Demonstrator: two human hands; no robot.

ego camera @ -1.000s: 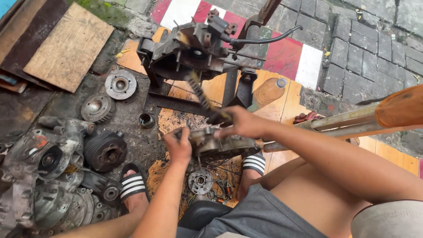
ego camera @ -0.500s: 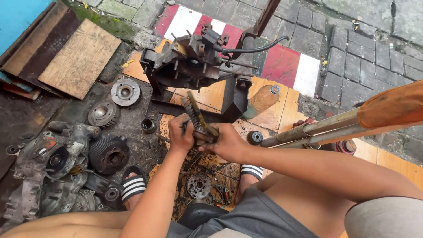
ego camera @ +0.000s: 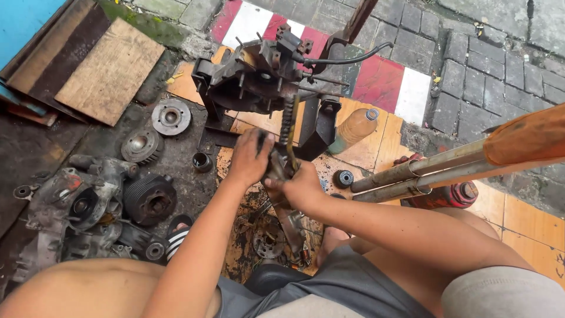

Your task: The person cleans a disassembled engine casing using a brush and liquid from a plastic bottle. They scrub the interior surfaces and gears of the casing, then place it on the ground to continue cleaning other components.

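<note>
Left hand and right hand both curl their fingers tight around a greasy timing chain, which hangs from the engine block. Tan plastic bottle lies right of the block; a label cannot be made out. Red-and-white painted curb lies behind.

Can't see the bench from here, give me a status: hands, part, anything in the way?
Left hand and right hand both grip the greasy metal part. Chain hangs down onto it. Engine block right behind.

Grey paving stones meet a red and white kerb. Orange floor tiles lie nearby. A wooden board rests in daylight.
</note>
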